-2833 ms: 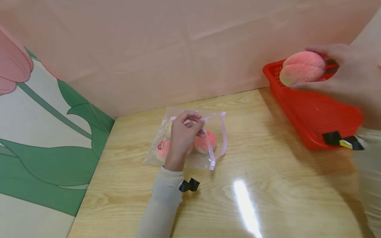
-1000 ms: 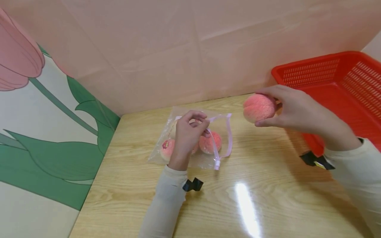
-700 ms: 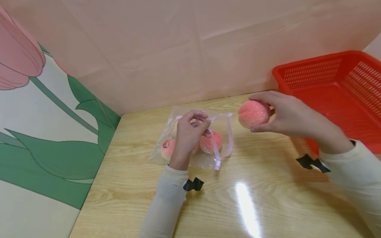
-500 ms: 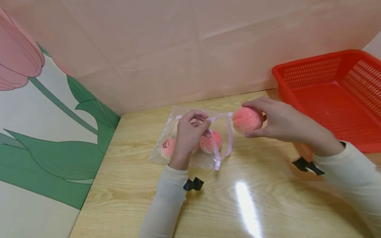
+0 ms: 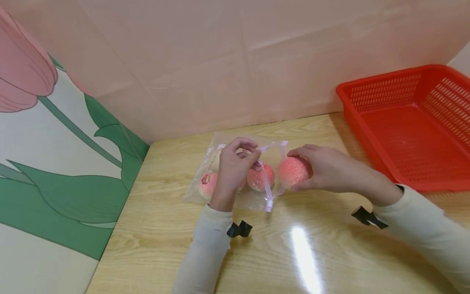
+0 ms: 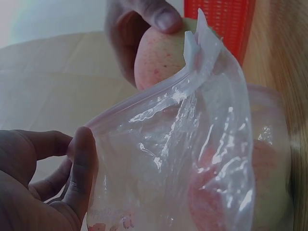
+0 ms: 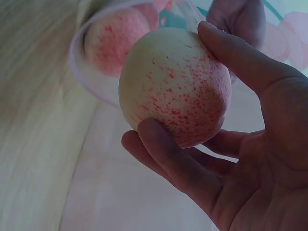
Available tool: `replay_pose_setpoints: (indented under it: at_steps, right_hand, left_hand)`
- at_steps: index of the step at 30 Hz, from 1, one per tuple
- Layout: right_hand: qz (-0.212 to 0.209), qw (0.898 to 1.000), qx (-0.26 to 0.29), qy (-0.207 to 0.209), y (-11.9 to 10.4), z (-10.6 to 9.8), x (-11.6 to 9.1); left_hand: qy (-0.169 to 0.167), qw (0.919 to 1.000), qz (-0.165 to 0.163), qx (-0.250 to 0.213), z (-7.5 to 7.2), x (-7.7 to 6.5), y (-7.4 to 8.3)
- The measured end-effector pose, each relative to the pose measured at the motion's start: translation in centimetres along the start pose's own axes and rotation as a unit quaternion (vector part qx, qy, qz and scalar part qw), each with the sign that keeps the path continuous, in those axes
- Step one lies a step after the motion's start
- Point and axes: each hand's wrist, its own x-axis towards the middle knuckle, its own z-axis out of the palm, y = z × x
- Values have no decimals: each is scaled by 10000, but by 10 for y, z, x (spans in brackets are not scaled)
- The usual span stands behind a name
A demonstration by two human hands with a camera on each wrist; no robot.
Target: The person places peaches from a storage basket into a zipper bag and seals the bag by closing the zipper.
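A clear zip bag with a pale purple zip edge lies on the table, its mouth facing right and held apart. Several pink-and-cream peaches are inside, one with a red sticker. My left hand pinches the upper edge of the bag's mouth between thumb and finger, partly covering the peaches. Another peach, speckled red over pale yellow, sits in the grip of my right hand, thumb on one side and fingers on the other. That peach is right at the bag's mouth, overlapping the zip edge in the head view.
A red plastic basket with slotted walls stands at the right of the wooden table. Behind runs a pinkish cloth-covered wall; a tulip-patterned panel borders the left side.
From over the red basket, my right hand has carried the peach left and down to the bag's mouth. My left hand keeps its pinch on the bag, nearly still.
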Motion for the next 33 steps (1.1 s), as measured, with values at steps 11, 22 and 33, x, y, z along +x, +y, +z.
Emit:
replay_pose_setpoints:
  at_steps: [11, 22, 33]
  right_hand:
    - [-225, 9985, 218, -454, -4, 22, 4]
    - [-62, 9993, 208, -303, -3, 29, 8]
    - [252, 9993, 249, 92, -4, 39, 14]
  left_hand:
    - [26, 10000, -46, 54, 1, 0, -1]
    - [36, 10000, 7, 92, 1, -1, 0]
    - [46, 9998, -160, 147, 1, -1, 0]
